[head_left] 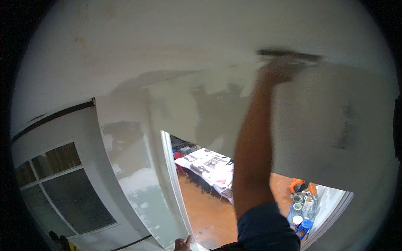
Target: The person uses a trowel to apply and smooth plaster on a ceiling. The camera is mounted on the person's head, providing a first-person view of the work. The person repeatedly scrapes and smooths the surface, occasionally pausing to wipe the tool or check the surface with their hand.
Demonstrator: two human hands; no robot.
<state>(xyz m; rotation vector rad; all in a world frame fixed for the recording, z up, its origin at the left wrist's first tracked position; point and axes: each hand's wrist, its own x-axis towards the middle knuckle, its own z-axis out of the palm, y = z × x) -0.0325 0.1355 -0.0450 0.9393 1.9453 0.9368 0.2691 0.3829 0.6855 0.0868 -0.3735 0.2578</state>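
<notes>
Pressing a wide flat blade, most likely a plastering trowel or broad putty knife, against the ceiling at about one o'clock, our right hand is wrapped around its handle at the end of a fully raised arm. The blade is blurred, so we judge the hand closed on the tool without making out the fingers.

We read the step in hand as skimming filler where the ceiling meets the wall. The blade sits right at that junction, flat against the surface. The next move, as we judge it, calls for steady pressure and a shallow blade angle, pulled along the seam so no ridge is left at the blade's edge.

Our left hand shows only at six o'clock, at the bottom rim. A thumb seems to stick up from it, but we cannot tell whether it holds anything.

Counting outward: one blade, two hands, one raised forearm with a dark sleeve at its base. On the wall we count several darker grey patches, at least four, which look like fresh or damp filler. Below, at six o'clock, one doorway opening gives onto an orange-brown floor, with one long bench covered in papers. At four o'clock stands one small blue stool with a cluster of jars and pots. At eight o'clock is one paned window.
</notes>
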